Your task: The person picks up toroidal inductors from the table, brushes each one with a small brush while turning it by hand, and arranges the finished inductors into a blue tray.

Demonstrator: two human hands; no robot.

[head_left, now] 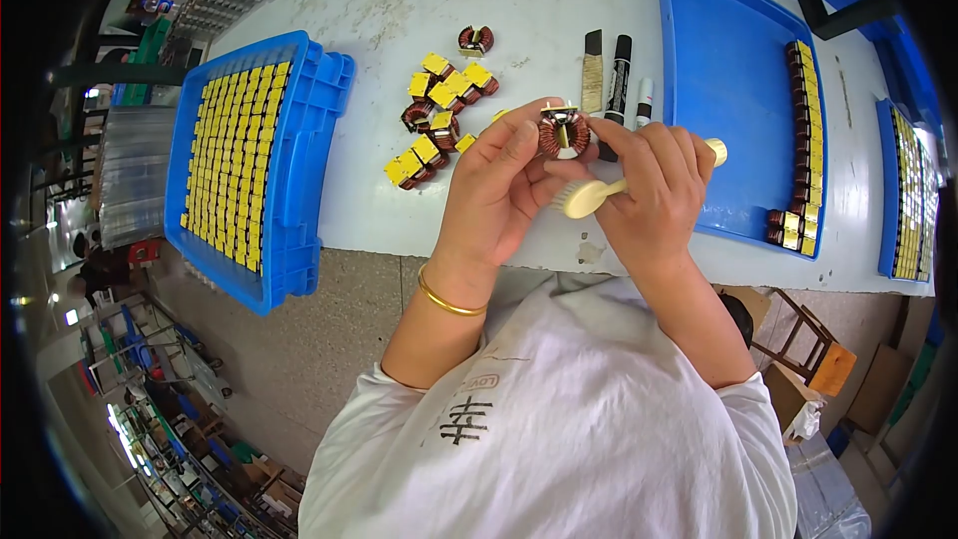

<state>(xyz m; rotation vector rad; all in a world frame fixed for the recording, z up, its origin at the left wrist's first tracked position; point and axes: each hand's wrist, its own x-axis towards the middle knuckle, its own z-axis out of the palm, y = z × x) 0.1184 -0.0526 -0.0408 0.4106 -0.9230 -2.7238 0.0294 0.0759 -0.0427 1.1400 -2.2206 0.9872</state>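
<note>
My left hand [494, 175] pinches a copper-wound toroidal coil [565, 136] between thumb and fingers, with its pins upward. My right hand [654, 175] is closed around the handle of a cream-coloured brush [587, 198]; the bristle head points left, just below the coil. The right fingertips are at the coil's right side, and I cannot tell whether they press on it. Left of my hands, several loose coils with yellow bases [449, 90] lie on the white table [389, 0]. One more coil [476, 41] stands apart behind them.
At the left, a blue crate [321, 130] is full of yellow-based coils in rows. A blue tray [723, 70] on the right has coils along its right edge. A flat blade [593, 70], a black marker [620, 75] and a smaller marker [646, 100] lie beyond my hands.
</note>
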